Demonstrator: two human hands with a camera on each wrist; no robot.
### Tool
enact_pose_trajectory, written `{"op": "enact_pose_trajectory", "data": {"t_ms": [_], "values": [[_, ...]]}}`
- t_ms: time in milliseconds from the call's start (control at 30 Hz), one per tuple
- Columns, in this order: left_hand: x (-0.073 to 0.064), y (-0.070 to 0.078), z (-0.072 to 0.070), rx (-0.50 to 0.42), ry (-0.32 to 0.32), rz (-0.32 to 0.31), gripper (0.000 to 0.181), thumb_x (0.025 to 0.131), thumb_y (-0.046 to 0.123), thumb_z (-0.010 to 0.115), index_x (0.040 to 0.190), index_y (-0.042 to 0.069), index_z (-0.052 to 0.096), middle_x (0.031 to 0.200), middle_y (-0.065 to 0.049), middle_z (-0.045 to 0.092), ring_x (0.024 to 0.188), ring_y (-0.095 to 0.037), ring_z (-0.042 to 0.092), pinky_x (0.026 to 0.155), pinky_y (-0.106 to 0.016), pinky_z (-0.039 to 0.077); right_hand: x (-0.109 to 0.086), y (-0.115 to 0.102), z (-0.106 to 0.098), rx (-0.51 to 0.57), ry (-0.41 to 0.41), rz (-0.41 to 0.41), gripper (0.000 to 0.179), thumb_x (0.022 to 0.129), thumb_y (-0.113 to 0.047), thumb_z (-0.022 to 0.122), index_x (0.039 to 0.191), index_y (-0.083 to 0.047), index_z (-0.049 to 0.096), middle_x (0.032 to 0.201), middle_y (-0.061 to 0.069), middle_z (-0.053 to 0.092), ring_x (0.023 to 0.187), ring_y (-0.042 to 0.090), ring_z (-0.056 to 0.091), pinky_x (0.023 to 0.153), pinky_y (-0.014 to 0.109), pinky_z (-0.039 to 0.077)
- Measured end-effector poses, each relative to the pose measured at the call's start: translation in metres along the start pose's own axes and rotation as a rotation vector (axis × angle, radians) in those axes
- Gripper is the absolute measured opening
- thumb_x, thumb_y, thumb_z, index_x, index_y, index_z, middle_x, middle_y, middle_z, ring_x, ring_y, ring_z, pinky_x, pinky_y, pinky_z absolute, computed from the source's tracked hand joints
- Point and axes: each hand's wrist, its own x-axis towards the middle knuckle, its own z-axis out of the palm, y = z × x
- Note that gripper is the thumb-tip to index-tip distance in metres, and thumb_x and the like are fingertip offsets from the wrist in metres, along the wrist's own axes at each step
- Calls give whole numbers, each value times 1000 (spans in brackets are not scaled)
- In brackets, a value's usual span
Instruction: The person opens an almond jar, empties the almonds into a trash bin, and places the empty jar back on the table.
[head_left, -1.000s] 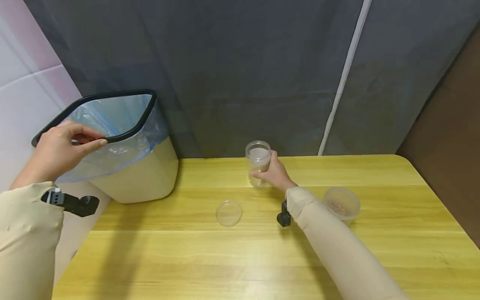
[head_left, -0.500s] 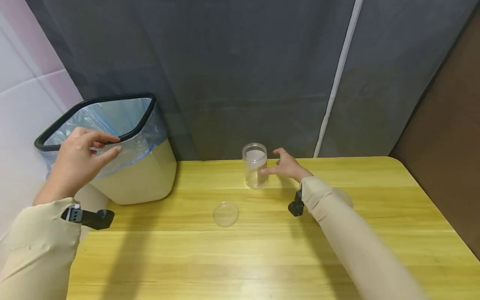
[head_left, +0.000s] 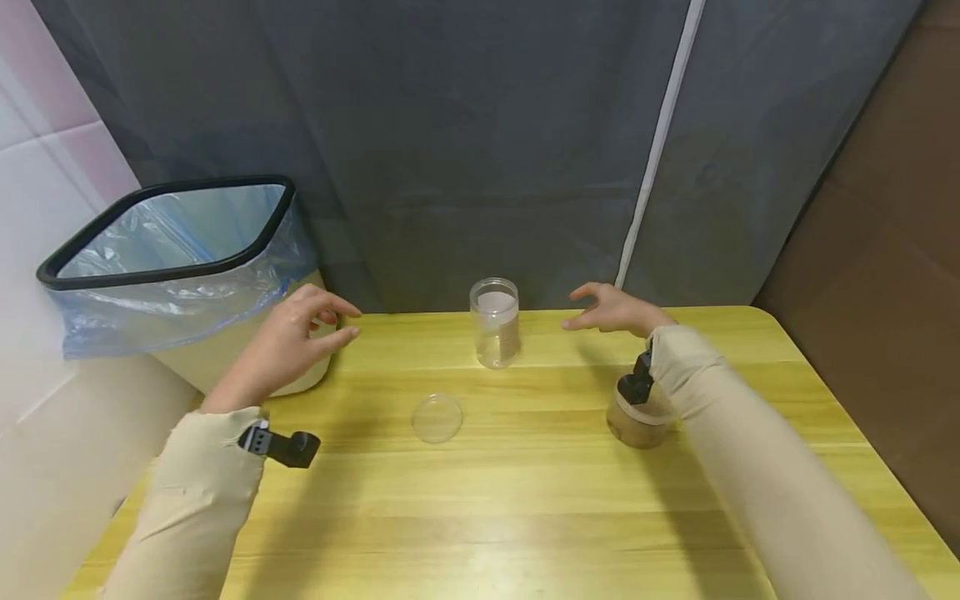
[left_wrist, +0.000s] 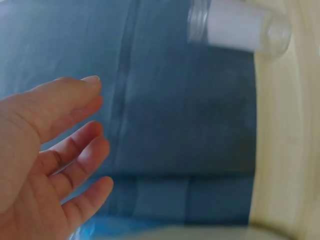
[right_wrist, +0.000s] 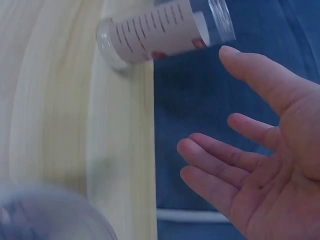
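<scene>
A clear plastic jar [head_left: 495, 325] with a printed label [right_wrist: 155, 31] stands upright and lidless near the table's back edge. To its right my right hand [head_left: 618, 311] hovers apart from it, fingers spread and holding nothing. My left hand [head_left: 300, 333] is in the air in front of the bin, its thumb and fingers loosely parted with nothing between them. A round clear lid [head_left: 437, 418] lies flat on the table in front of the jar. Under my right wrist sits a translucent tub [head_left: 637, 427] with brownish contents, partly hidden by the wrist camera and sleeve.
At the left stands a cream bin [head_left: 225, 354] with a black rim [head_left: 150, 277] and a blue plastic liner [head_left: 172, 308]. A dark grey curtain [head_left: 420, 150] hangs behind the wooden table [head_left: 450, 517]. A brown panel [head_left: 877, 275] borders the right side.
My right hand has let go of the jar and moved right, away from it. My left hand has left the bin's rim and moved right, toward the table.
</scene>
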Motion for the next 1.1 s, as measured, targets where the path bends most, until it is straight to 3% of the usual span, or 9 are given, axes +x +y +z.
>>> {"op": "enact_pose_trajectory", "data": {"t_ms": [233, 433, 667, 933, 1100], "values": [[18, 15, 48, -92, -92, 9, 19, 86, 17, 65, 102, 7, 65, 99, -8, 53, 91, -26, 52, 80, -44, 42, -21, 12, -17, -24, 38, 15, 67, 89, -23, 62, 139, 4, 27, 130, 27, 37, 117, 39, 42, 96, 52, 34], [32, 35, 84, -176, -163, 77, 19, 85, 17, 66, 102, 7, 65, 100, -7, 56, 92, -27, 56, 82, -43, 43, -36, 27, -26, -52, 106, 20, 65, 89, -22, 61, 138, 6, 29, 133, 29, 35, 118, 41, 42, 95, 53, 34], [43, 50, 118, -267, -292, 104, 22, 86, 16, 66, 105, 7, 63, 105, -4, 58, 94, -23, 54, 84, -42, 43, -50, 52, -28, -51, 125, 36, 66, 89, -26, 61, 139, 5, 29, 126, 30, 45, 113, 40, 47, 95, 55, 34], [55, 68, 153, -317, -372, 166, 22, 86, 16, 66, 104, 5, 64, 103, -4, 59, 93, -19, 55, 84, -37, 46, -67, 77, -27, -156, 174, 7, 69, 86, -27, 65, 136, 7, 32, 126, 31, 43, 112, 41, 46, 89, 51, 40], [63, 81, 168, -304, -421, 229, 21, 86, 16, 65, 103, 3, 64, 101, -7, 59, 94, -21, 56, 84, -37, 45, -79, 83, -22, -176, 182, -6, 67, 86, -25, 66, 135, 7, 34, 130, 31, 39, 112, 42, 45, 87, 51, 42]]}}
